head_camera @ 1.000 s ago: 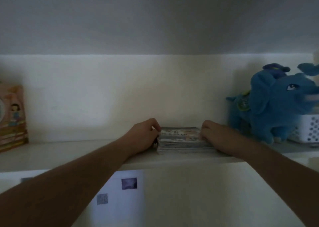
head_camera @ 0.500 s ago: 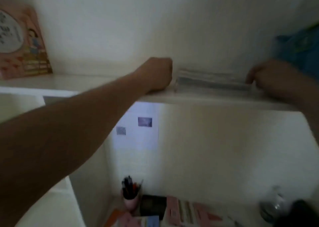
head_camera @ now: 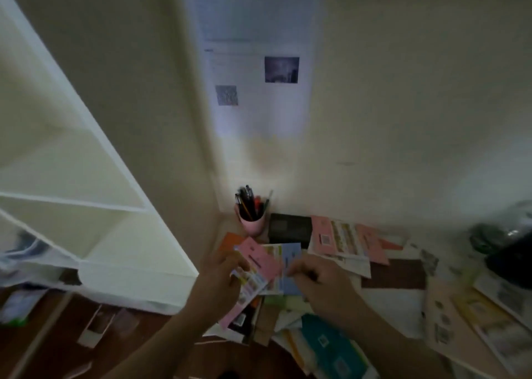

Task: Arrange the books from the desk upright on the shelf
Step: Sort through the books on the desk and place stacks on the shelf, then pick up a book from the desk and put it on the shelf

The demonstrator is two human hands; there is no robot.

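A white shelf unit point(head_camera: 95, 194) stands to the left of the left hand, its compartments open toward the viewer. The left hand point(head_camera: 221, 278) is positioned above the near-left part of the desk point(head_camera: 394, 275), with fingers curled around the left edge of a pink book point(head_camera: 259, 266); the thumb lies on the cover and the book is tilted, its lower end pointing toward the person. Directly behind the left hand, an orange book point(head_camera: 230, 242) lies flat on the desk, partly covered by the pink book. Beyond both hands, in the corner against the wall, a pink pen cup point(head_camera: 253, 226) holds several pens upright, and a black box point(head_camera: 289, 230) sits just beside it on the right. A light blue book point(head_camera: 290, 263) lies between the two hands, partly under the pink book. The right hand point(head_camera: 313, 278) is just beside the left hand, with fingers curled and pinching the right edge of the light blue book; motion blur prevents confirming the exact finger contact. Beyond and to the right of the right hand, a pink and yellow book point(head_camera: 339, 237) lies flat among overlapping books. Below the right forearm, a teal book point(head_camera: 328, 344) lies near the front edge of the desk. Further right, more books point(head_camera: 489, 327) are spread flat, and a dark blurred object point(head_camera: 506, 252) sits at the far right.
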